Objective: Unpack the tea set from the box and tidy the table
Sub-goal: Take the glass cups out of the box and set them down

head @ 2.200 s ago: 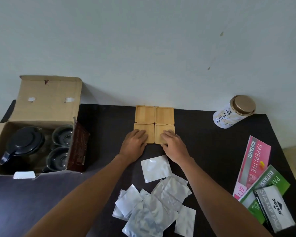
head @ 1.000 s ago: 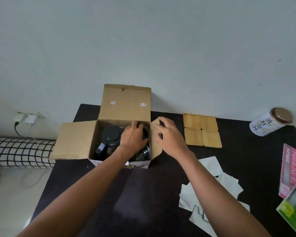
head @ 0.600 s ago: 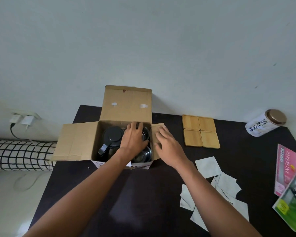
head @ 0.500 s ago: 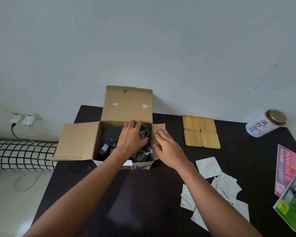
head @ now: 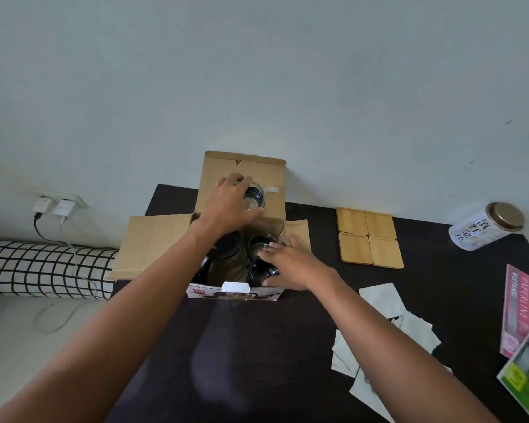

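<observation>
An open cardboard box point(head: 153, 239) stands at the back of the dark table point(head: 257, 346). My left hand point(head: 229, 203) grips a glass cup point(head: 254, 198) and holds it above the box, in front of the raised back flap. My right hand point(head: 287, 261) reaches into the box's right side, fingers on another glass cup point(head: 258, 271); a further cup point(head: 258, 242) sits behind it. A dark teapot point(head: 226, 248) shows under my left forearm, mostly hidden. Four wooden coasters point(head: 368, 238) lie in a square to the right of the box.
A white tea tin with a bronze lid point(head: 486, 225) lies at the back right. Several white sachets point(head: 388, 331) are scattered front right. Pink and green paper packs point(head: 522, 315) lie at the right edge. A checked bolster point(head: 43, 270) and chargers point(head: 55, 207) are off the table's left.
I turned from the coasters to the box. My left hand has lifted a glass cup up out of the box; my right hand moved from the side flap into the box.
</observation>
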